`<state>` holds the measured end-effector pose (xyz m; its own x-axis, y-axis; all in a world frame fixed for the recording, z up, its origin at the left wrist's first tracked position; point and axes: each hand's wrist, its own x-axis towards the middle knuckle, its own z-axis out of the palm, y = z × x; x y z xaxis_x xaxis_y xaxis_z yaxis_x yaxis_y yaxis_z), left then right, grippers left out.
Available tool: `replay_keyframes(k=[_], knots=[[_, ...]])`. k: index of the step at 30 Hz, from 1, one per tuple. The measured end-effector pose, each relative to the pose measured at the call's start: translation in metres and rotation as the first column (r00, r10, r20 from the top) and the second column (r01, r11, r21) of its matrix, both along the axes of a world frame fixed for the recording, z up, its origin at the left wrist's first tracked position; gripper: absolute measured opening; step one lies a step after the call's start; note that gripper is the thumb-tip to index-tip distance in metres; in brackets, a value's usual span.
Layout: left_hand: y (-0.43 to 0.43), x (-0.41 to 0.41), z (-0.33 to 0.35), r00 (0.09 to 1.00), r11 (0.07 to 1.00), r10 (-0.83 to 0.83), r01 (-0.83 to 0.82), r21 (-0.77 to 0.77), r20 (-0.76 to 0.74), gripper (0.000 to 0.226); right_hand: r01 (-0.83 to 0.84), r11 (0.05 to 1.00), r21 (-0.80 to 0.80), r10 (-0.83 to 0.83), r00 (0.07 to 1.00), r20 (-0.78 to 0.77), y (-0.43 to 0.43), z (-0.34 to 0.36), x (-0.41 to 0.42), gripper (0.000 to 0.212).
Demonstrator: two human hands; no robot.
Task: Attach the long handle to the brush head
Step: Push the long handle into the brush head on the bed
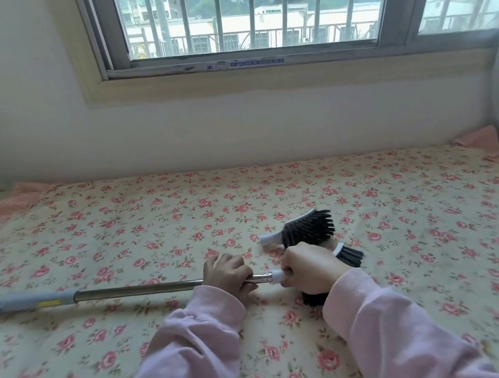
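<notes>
A long metal handle point(133, 290) with a grey grip at its far left end lies across the flowered bed. My left hand point(228, 275) is closed around the handle's right end. My right hand point(310, 266) grips a brush head point(348, 256) with black bristles, mostly hidden under the hand. The brush head's white socket point(276, 276) meets the tip of the handle between my two hands. A second brush head point(306, 229), white-backed with black bristles, lies loose just beyond my right hand.
The bed sheet point(148, 225) with pink roses spreads in all directions. A white wall and a barred window point(246, 17) stand behind the bed. Pink ruffled edging runs along the far left and right corners.
</notes>
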<state>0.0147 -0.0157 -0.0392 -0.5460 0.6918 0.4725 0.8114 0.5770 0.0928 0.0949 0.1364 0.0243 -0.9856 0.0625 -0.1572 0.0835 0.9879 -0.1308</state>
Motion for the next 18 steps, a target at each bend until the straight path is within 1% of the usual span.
replay_keyframes(k=[3,4,6,8,10,12,13,14,15,16,18], knots=[[-0.001,-0.003,-0.002,0.997,0.998,-0.032,0.036,0.049,-0.076,0.023,-0.009,1.0,0.012,0.009,1.0,-0.026,0.0,-0.002,0.001,0.018],[-0.002,-0.006,-0.005,0.994,0.995,-0.053,0.061,0.078,-0.099,0.022,-0.011,1.0,0.02,0.011,0.999,-0.032,0.0,-0.003,0.001,0.018],[-0.001,-0.012,-0.01,0.989,0.989,-0.085,0.098,0.108,-0.118,0.034,-0.018,0.999,0.035,0.019,0.999,-0.043,0.0,-0.004,0.001,0.019],[-0.002,-0.015,-0.01,0.987,0.99,-0.088,0.102,0.102,-0.135,0.038,-0.022,0.999,0.041,0.024,0.998,-0.05,-0.001,-0.005,0.001,0.019],[-0.002,-0.016,-0.01,0.991,0.993,-0.076,0.086,0.083,-0.113,0.037,-0.02,0.999,0.046,0.022,0.999,-0.044,-0.001,-0.006,0.001,0.022],[-0.005,-0.01,-0.007,0.997,0.997,-0.055,0.058,0.056,-0.048,0.027,-0.013,0.999,0.046,0.015,0.999,-0.034,0.0,-0.006,0.001,0.033],[-0.005,-0.008,-0.005,0.999,0.997,-0.048,0.048,0.054,-0.005,0.033,-0.011,0.999,0.043,0.012,0.999,-0.03,0.0,-0.006,0.001,0.037],[-0.004,-0.008,-0.006,0.999,0.997,-0.045,0.044,0.064,0.027,0.045,-0.01,0.999,0.04,0.011,1.0,-0.027,0.001,-0.006,0.001,0.04],[-0.003,-0.006,-0.005,0.998,0.996,-0.036,0.031,0.078,0.06,0.05,-0.009,0.999,0.04,0.01,1.0,-0.024,0.001,-0.006,0.001,0.04],[-0.002,-0.006,-0.005,0.998,0.994,-0.035,0.029,0.107,0.047,0.047,-0.007,0.999,0.04,0.008,1.0,-0.022,0.001,-0.006,0.0,0.041],[-0.002,-0.007,-0.007,0.998,0.984,-0.053,0.057,0.168,-0.027,0.028,-0.005,0.999,0.039,0.006,1.0,-0.022,0.0,-0.006,0.001,0.041]])
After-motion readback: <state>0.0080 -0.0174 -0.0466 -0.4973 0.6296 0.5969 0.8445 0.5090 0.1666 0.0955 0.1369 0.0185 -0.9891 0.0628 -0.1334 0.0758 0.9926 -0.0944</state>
